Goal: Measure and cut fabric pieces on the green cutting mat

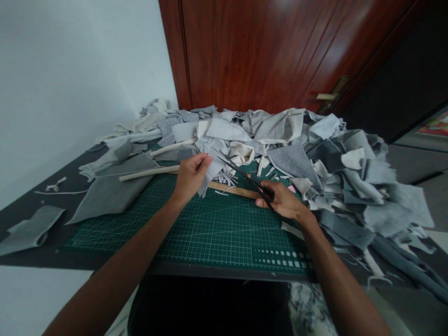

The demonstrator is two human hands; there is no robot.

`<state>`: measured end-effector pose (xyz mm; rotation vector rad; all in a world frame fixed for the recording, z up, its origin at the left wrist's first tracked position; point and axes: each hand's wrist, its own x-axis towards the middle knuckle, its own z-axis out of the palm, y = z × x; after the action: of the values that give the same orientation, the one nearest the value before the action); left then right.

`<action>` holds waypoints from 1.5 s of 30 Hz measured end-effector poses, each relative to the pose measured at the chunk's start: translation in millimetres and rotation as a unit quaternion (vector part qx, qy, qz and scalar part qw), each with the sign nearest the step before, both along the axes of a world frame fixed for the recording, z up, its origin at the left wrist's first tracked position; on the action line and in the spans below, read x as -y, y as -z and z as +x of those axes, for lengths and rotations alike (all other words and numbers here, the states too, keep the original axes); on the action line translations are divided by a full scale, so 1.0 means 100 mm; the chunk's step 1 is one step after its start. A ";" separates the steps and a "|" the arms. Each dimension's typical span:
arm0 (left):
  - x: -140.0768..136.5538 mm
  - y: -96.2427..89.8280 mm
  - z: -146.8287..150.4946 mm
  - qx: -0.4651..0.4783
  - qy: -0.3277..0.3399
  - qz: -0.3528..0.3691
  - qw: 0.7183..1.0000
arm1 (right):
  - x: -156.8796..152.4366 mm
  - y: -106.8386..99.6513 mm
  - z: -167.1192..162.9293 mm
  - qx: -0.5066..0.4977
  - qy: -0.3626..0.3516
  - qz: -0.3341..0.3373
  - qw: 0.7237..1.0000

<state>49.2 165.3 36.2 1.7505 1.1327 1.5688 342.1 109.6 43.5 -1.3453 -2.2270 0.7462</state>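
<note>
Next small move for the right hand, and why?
I'd probably align the black scissors with the light grey fabric: the left hand pinches it, the right hand points the blades at it, and I can't tell whether cloth sits between them.

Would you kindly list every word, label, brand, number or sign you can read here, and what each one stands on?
No text can be read in this view.
Green cutting mat: white grid and rows of dots and squares; any numbers are too small to read.
Wooden strip: any markings are too blurred.
Black scissors: no lettering discernible.
Colourful patch at the right edge: too blurred to tell.
</note>
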 end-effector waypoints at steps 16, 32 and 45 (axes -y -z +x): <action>0.08 -0.02 0.10 -0.002 0.085 -0.022 0.996 | 0.01 0.00 -0.02 -0.007 0.000 0.010 1.000; 0.04 0.04 0.08 0.013 0.035 -0.013 0.999 | -0.02 0.03 0.03 -0.084 0.034 0.005 0.996; 0.07 0.00 0.11 0.102 0.074 -0.084 0.988 | 0.00 0.04 -0.02 0.003 -0.006 -0.004 1.000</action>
<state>60.5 158.4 36.3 1.4908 0.9812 1.4801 340.1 109.7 39.7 -1.3420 -2.2414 0.7575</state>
